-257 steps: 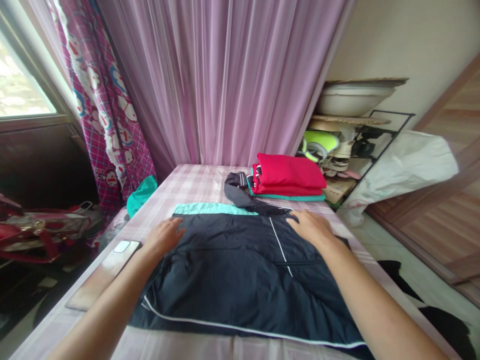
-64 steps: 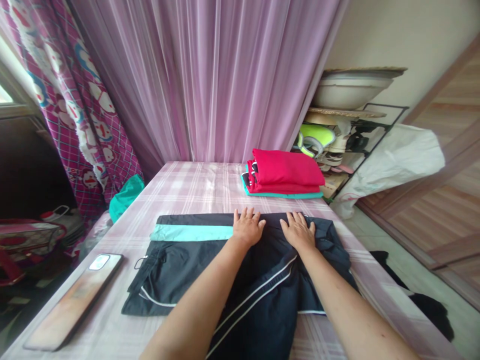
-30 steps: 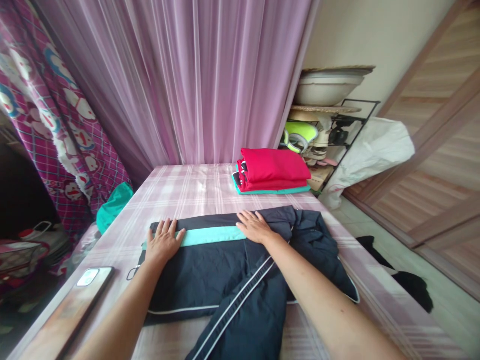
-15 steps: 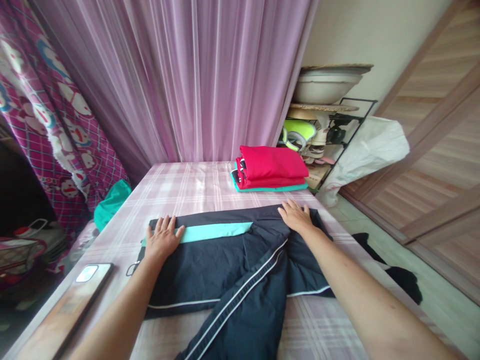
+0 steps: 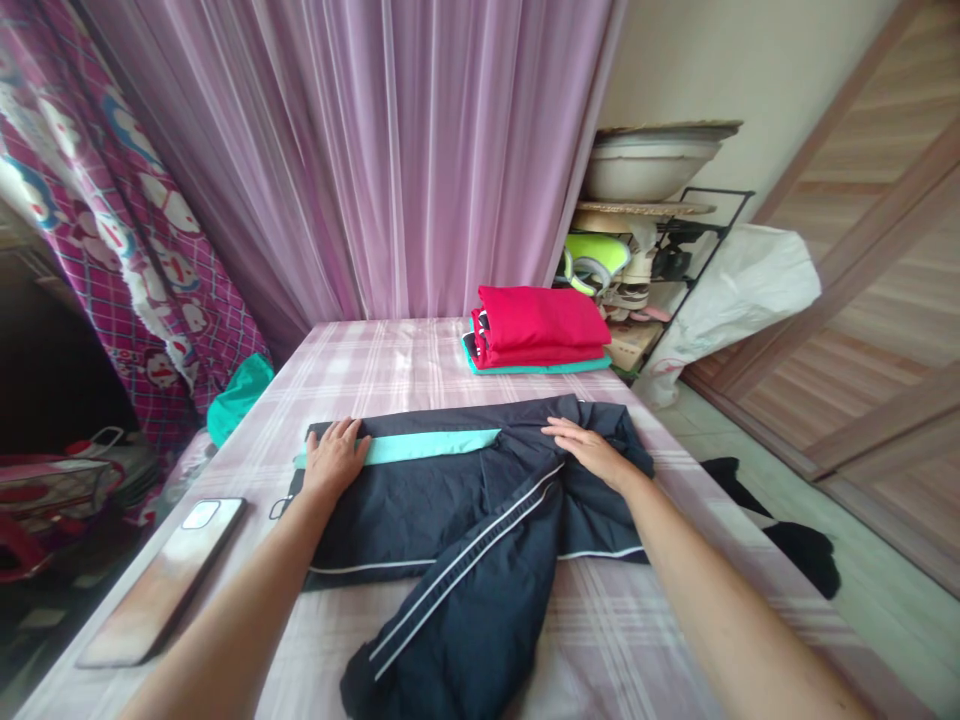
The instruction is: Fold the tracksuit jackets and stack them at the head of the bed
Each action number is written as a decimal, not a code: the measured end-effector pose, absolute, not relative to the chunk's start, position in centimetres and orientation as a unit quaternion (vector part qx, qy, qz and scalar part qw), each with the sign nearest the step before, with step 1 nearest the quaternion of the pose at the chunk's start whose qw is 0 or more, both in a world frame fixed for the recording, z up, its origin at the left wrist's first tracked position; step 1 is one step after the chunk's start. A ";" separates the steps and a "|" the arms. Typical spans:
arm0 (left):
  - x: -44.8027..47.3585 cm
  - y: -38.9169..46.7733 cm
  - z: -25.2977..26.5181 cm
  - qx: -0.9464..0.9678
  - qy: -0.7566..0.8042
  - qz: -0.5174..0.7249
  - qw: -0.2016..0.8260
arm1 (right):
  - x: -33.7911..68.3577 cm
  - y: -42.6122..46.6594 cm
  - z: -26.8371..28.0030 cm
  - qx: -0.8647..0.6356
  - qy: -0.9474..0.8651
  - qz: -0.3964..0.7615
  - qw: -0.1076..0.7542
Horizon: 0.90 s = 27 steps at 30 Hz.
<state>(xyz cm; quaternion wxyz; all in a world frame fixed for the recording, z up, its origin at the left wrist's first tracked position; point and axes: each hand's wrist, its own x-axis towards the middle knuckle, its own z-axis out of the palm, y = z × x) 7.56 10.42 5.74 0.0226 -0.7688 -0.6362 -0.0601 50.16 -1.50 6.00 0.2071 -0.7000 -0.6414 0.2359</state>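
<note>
A dark jacket (image 5: 405, 510) with a turquoise stripe and white piping lies folded lengthwise on the table. One sleeve (image 5: 465, 610) slants across it toward me and reaches past its near edge. My left hand (image 5: 336, 456) rests on the jacket's left end, at the end of the turquoise stripe, fingers stretched out. On the right part, near the top of the slanting sleeve, my right hand (image 5: 589, 450) touches the fabric with its fingers extended. Neither hand grips the cloth.
A folded red and turquoise stack of clothes (image 5: 544, 328) sits at the table's far right. A phone (image 5: 165, 585) lies at the left edge of the checked tablecloth (image 5: 382, 360). Beyond the table stand a purple curtain (image 5: 420, 160) and a rack (image 5: 712, 235) with basins.
My right hand has slid slightly left and nearer across the jacket, its fingers now pointing more to the left. My left hand stays on the left end. The camera view has shifted a little.
</note>
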 end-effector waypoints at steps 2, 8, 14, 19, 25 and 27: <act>7.6 9.7 6.4 -0.793 -0.602 -0.091 0.016 | 50.5 -3.0 6.3 -0.668 -0.657 0.279 0.210; 8.7 5.1 9.0 -0.882 -0.439 -0.094 -0.141 | 50.3 -4.3 6.2 -0.654 -0.690 0.265 0.160; 10.0 0.5 10.9 -0.884 -0.314 0.069 -0.339 | 48.3 -2.7 5.8 -0.693 -0.701 0.101 0.133; 10.5 -0.6 11.3 -0.899 -0.301 0.133 -0.290 | 47.6 -2.9 5.1 -0.719 -0.682 0.076 0.113; 10.4 -2.0 11.3 -0.927 -0.275 0.148 -0.207 | 47.6 -2.9 4.9 -0.728 -0.674 0.070 0.103; 10.5 -2.7 11.2 -0.927 -0.290 0.147 -0.185 | 47.5 -2.8 4.8 -0.730 -0.672 0.068 0.104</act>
